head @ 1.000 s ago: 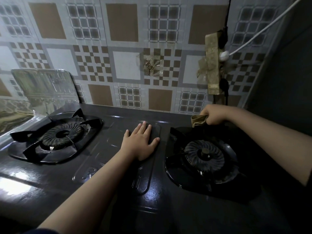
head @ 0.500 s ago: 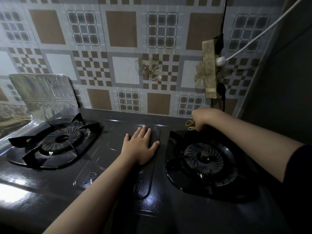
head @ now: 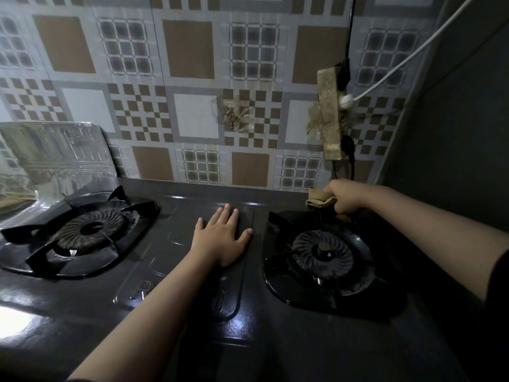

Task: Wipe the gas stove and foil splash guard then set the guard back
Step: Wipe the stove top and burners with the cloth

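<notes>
Under my left hand [head: 223,238], fingers flat and spread: glossy black gas stove [head: 248,334], tiled wall [head: 190,106] behind. Right hand [head: 344,195] grips a tan cloth [head: 319,199] at the stove's back edge, behind the right burner [head: 322,255]. Foil splash guard [head: 55,153] stands far left of my fingers, cut off by frame. Right side is too dark to read.

We see the left hand [head: 221,238] lying flat, its fingers [head: 226,213] straight and a little spread. The right hand [head: 344,195] is a fist with curled fingers, arm stretched forward.
</notes>
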